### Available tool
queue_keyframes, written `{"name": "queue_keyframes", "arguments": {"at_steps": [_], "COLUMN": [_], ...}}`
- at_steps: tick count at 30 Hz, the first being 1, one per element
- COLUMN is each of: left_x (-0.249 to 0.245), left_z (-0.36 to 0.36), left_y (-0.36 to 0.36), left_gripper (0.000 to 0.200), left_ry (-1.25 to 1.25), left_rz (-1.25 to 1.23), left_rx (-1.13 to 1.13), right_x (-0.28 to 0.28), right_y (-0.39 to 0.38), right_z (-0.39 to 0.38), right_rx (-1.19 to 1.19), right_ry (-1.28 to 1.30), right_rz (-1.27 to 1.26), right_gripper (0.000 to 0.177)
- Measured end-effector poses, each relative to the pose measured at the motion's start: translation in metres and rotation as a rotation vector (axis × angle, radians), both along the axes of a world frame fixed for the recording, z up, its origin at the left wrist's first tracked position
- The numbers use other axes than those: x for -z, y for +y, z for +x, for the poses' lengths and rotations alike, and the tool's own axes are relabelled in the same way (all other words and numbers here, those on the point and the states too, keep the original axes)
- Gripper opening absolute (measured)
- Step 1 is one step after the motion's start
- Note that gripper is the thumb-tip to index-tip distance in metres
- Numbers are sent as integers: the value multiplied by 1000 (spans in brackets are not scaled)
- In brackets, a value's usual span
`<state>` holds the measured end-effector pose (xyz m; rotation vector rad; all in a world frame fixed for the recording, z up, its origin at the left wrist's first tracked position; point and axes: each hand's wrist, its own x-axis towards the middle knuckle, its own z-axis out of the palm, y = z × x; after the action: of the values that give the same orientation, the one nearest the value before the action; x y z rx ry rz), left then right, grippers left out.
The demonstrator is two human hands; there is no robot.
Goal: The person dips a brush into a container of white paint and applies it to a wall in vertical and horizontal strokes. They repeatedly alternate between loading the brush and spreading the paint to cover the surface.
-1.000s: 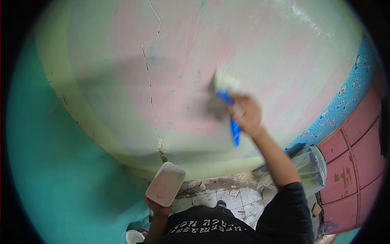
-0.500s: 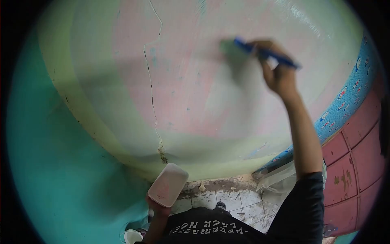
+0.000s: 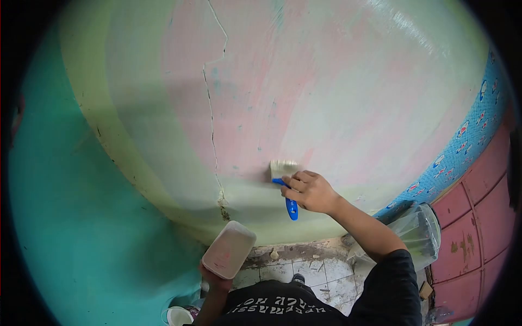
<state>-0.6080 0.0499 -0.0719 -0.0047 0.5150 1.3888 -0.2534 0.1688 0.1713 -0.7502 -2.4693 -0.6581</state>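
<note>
My right hand (image 3: 311, 191) is closed round a paintbrush (image 3: 292, 207) with a blue handle. The pale bristles point up and lie against the lower part of the pink and pale green wall (image 3: 255, 108). At the bottom, left of centre, my left hand (image 3: 216, 278) grips a white rectangular container (image 3: 229, 250) with pinkish paint marks inside. A jagged crack (image 3: 211, 119) runs down the wall to a crumbled spot just above the container.
A teal wall (image 3: 81, 206) stands at the left. White floor tiles (image 3: 315, 271) show debris. At the right are a plastic-covered bin (image 3: 421, 233), a blue patterned strip (image 3: 462, 136) and pink panels (image 3: 459, 261). A white bucket (image 3: 178, 316) sits at bottom left.
My right hand has moved down and left with the brush, from the upper wall to its lower part. My left hand still holds the container in nearly the same place.
</note>
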Motion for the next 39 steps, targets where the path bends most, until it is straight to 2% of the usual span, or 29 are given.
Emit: {"name": "queue_keyframes", "arguments": {"at_steps": [2, 4, 6, 10, 12, 14, 17, 18, 21, 25, 26, 28, 30, 33, 35, 37, 39], "left_x": [3, 5, 6, 1, 9, 9, 10, 8, 1, 8, 4, -1, -7, 3, 8, 4, -1], "left_z": [-1, -1, -1, 1, -2, -3, 1, 2, 2, 1, 1, 3, 3, -1, -1, -1, 0], "left_y": [-1, -1, -2, -4, -2, -1, -4, -3, -8, -3, -2, -2, -5, -5, -1, 1, 1], "left_gripper": [72, 72, 73, 74, 75, 75, 75, 73, 64, 73, 73, 70, 65, 65, 69, 71, 71], "left_ry": [-24, -34, -30, -2, 29, 57, 49, 40, 18, -11, -13, -12, 4, 4, -1, -2, 1], "left_rz": [20, 26, 18, 20, 25, 29, 19, 33, 96, 14, 13, 73, 185, 134, 50, 11, 12], "left_rx": [2, -1, -9, 9, 15, 27, 35, 35, 40, 17, 19, 41, 87, 75, 45, 22, 13], "right_x": [-13, -63, -126, -263, -301, -322, -280, -263, -150, 11, 42, 61, 49, -33, -106, -173, -205], "right_y": [-1, 9, 19, 40, 34, 14, 37, 41, 37, 11, 4, -6, -5, 12, 16, 16, 11], "right_z": [3, 5, 21, 46, 49, 29, 49, 49, 33, 5, 1, -1, 2, 22, 42, 48, 40], "right_rx": [-10, -58, -29, 16, 222, 164, 218, 57, 119, 28, 29, 58, 20, -20, 30, 48, 30], "right_ry": [7, 173, 314, 403, 510, 459, 545, 322, 222, 93, 61, 37, 81, 271, 349, 450, 587], "right_rz": [-197, -118, -93, 297, 424, 582, 793, 841, 642, 279, 123, -96, -231, -137, 36, 292, 502], "right_gripper": [24, 23, 36, 19, 16, 24, 22, 26, 33, 32, 29, 27, 26, 30, 34, 27, 21]}}
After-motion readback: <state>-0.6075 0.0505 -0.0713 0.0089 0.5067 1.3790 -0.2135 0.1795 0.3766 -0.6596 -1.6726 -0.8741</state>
